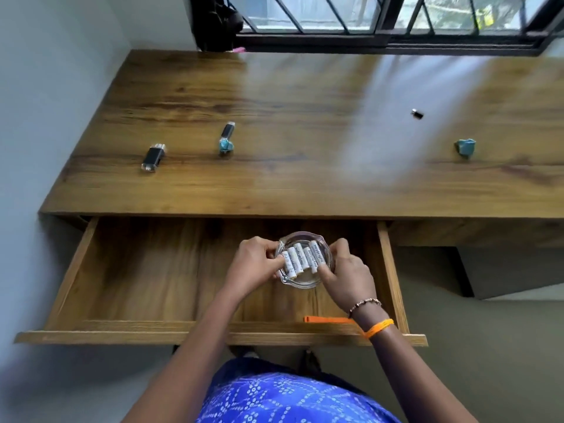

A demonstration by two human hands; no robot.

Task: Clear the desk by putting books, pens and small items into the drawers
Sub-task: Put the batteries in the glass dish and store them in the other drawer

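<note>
A round glass dish (305, 280) holding several white batteries (300, 257) sits inside the open wooden drawer (137, 270). My left hand (251, 264) grips the dish's left rim, fingers touching the batteries. My right hand (348, 273) holds its right rim. On the desk top (305, 117) lie a black USB stick (153, 156) at the left, a second black stick (228, 130) touching a teal lump (226, 147), a small black cap (417, 113) and another teal lump (465, 148) at the right.
An orange strip (326, 319) lies by the drawer's front right corner. A white wall borders the desk on the left. A barred window (381, 16) and a dark hanging object (216, 22) stand behind the desk. A shut drawer front (473, 232) is to the right.
</note>
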